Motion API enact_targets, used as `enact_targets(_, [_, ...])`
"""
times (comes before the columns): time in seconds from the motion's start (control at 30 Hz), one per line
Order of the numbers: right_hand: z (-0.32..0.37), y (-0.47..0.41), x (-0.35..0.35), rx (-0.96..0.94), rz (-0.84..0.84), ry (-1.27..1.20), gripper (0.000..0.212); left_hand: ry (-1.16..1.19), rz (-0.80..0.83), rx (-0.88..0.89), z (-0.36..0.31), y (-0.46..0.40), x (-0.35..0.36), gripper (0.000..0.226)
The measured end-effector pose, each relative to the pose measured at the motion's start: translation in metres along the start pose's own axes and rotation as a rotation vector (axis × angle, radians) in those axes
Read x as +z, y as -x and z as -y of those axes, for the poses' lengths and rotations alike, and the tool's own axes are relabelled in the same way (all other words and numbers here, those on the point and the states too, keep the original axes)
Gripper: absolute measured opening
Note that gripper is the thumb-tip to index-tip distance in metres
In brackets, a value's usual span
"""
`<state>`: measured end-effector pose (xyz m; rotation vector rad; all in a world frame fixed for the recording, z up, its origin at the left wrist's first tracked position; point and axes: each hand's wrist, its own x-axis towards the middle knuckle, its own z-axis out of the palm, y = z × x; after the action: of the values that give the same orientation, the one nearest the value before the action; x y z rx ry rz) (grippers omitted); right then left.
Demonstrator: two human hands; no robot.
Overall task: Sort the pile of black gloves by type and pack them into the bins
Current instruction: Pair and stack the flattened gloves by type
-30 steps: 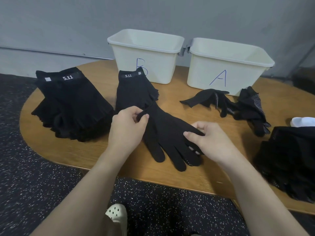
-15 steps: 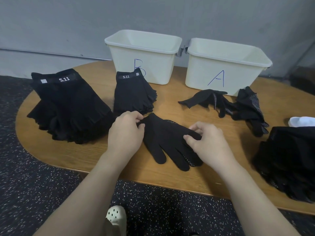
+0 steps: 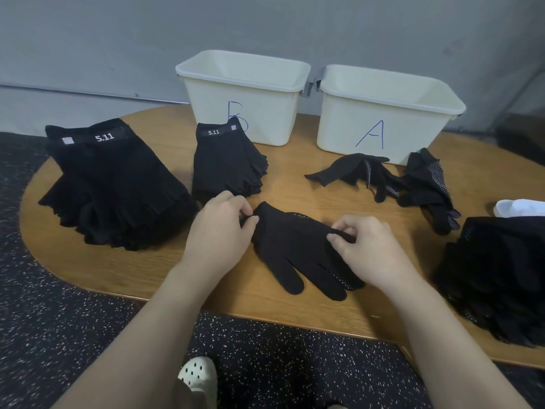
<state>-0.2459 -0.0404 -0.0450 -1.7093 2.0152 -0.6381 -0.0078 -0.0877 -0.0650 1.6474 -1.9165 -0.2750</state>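
A black full-finger dotted glove lies flat in the middle of the wooden table, fingers toward me. My left hand pinches its cuff corner. My right hand pinches its right edge. Behind stand two cream bins: bin B on the left and bin A on the right. A small stack of fingerless 5.11 gloves sits in front of bin B. A few loose dotted gloves lie in front of bin A.
A large pile of fingerless 5.11 gloves fills the table's left end. Another black glove pile lies at the right edge, with a white object behind it. A speckled dark floor and a white clog are below.
The dotted glove, which overlapped the small 5.11 stack, has been pulled toward me and to the right and now lies apart from it. Both hands kept their pinch.
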Motion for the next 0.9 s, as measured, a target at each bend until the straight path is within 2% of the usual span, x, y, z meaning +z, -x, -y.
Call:
enact_targets(0.07, [-0.003,0.0,-0.003,0.001,0.02,-0.005,0.01,-0.013,0.015,0.009,0.0,0.003,-0.001,0.011])
enact_targets(0.13, [-0.004,-0.001,-0.004,-0.002,0.025,0.002,0.011,-0.023,0.035,0.062,0.001,0.004,-0.002,0.021])
enact_targets(0.2, [-0.004,0.0,-0.005,0.003,0.014,0.029,0.008,-0.03,0.115,0.174,0.0,0.002,-0.001,0.035])
enact_targets(0.3, [-0.001,0.002,-0.005,0.002,-0.028,0.146,0.006,-0.024,0.258,0.311,-0.005,-0.004,0.002,0.041])
enact_targets(0.47, [-0.005,0.001,-0.004,-0.054,-0.052,0.171,0.007,-0.057,0.242,0.332,-0.006,-0.007,0.005,0.029])
enact_targets(0.7, [-0.011,-0.001,-0.009,0.014,-0.039,0.116,0.011,-0.025,0.219,0.324,-0.005,-0.005,0.0,0.003])
enact_targets(0.8, [-0.009,0.0,-0.009,0.036,-0.056,0.146,0.009,-0.031,0.211,0.316,-0.006,-0.004,-0.001,0.01])
enact_targets(0.9, [-0.006,0.001,-0.009,0.058,-0.079,0.192,0.01,-0.025,0.216,0.299,-0.007,-0.004,0.0,0.007])
